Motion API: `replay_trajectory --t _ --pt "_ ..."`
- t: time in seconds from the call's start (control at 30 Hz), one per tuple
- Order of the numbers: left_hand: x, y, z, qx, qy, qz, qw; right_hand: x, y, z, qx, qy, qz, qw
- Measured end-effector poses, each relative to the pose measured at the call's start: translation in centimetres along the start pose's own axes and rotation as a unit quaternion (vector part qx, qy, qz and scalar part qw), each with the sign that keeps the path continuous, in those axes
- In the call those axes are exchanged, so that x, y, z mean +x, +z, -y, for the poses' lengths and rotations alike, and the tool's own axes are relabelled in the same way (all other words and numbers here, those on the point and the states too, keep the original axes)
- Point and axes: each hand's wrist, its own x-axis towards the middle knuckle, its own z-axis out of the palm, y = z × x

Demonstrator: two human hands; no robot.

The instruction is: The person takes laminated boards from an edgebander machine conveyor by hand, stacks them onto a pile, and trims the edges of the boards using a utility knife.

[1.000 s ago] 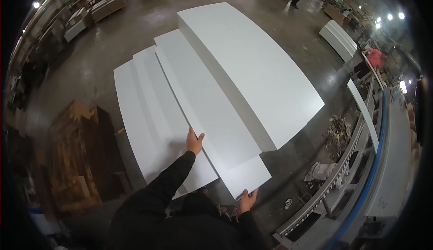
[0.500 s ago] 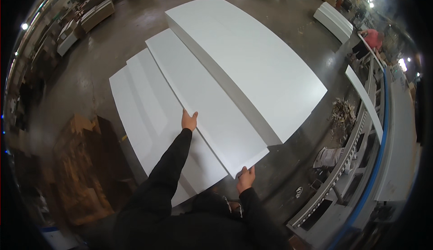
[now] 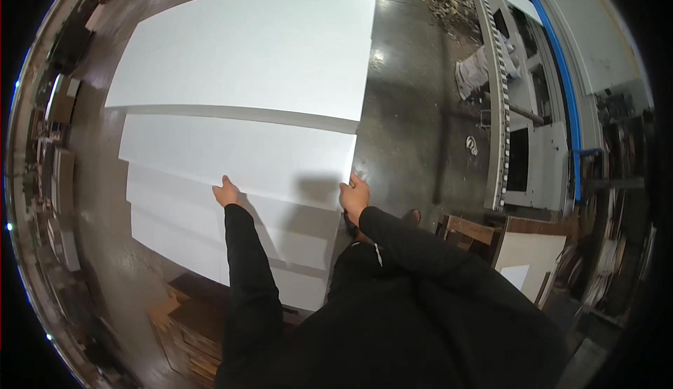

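A wide white panel (image 3: 231, 145) lies in front of me, above several other white panels that step out toward me. My left hand (image 3: 226, 193) holds its near long edge, and the fingers under the edge are hidden. At the panel's right end, my right hand (image 3: 356, 194) grips the near corner with the thumb on top. Both arms are in black sleeves. A lower white panel (image 3: 179, 213) sticks out beneath my left forearm. Just beyond the held panel rises a taller white stack (image 3: 259, 45).
To the right runs a long machine with a slotted rail (image 3: 496, 108) and a blue strip (image 3: 561, 56). A pile of scraps (image 3: 449, 7) and a pale sack (image 3: 471, 73) lie beside it. Brown wooden pieces (image 3: 193, 326) stand at lower left, and a wood-framed box (image 3: 529, 249) at lower right.
My view has turned to the right, so the panels now lie across it. Both hands keep hold of the same panel. The co-worker in red has left the view.
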Motion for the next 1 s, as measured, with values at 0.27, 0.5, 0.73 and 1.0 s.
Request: replay_trajectory --t 0.27,0.5,0.73,1.0 --pt "3.1 0.2 1.9 0.049 0.02 -0.044 0.998 -0.8 -0.3 2.8 -0.132 -0.006 0.007 0.991" --pt "6.1 -0.8 4.4 0.073 0.074 -0.111 0.988 -0.9 -0.4 2.7 -0.242 -0.068 0.042 0.967" --pt "0.3 0.4 0.7 0.102 -0.024 -0.05 0.993 0.0 -1.8 0.9 -0.296 -0.08 0.021 0.952" --pt "-10.1 2.3 4.0 0.029 -0.032 0.041 0.998 -0.3 -1.8 1.1 -0.235 -0.096 0.087 0.963"
